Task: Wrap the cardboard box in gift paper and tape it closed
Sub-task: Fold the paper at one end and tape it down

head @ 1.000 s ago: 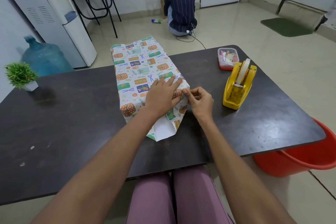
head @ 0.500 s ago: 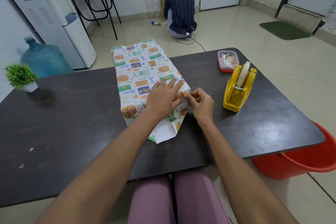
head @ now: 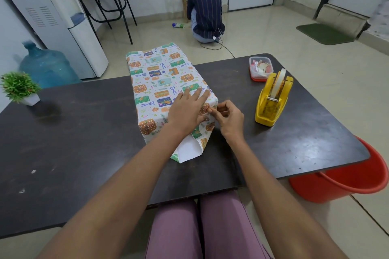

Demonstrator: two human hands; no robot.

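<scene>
Little has shifted over the last second: both hands remain at the near right edge of the parcel, and the right hand's pinch has only crept slightly along the seam. Nearest the person, a loose white flap of gift paper (head: 190,150) sticks out past the near end of the box, not yet folded in. Just beyond it, the left hand (head: 188,109) lies flat with straight fingers, pressing the overlapping paper onto the top of the wrapped cardboard box (head: 162,88). Touching its fingertips, the right hand (head: 228,119) pinches at the paper edge, perhaps smoothing a bit of tape, though none can be made out. The box lies on the dark table (head: 84,132) with its long axis running away from the person. To the right, near the right hand, stands the yellow tape dispenser (head: 273,101), so that hand is likely the one to fetch tape.
</scene>
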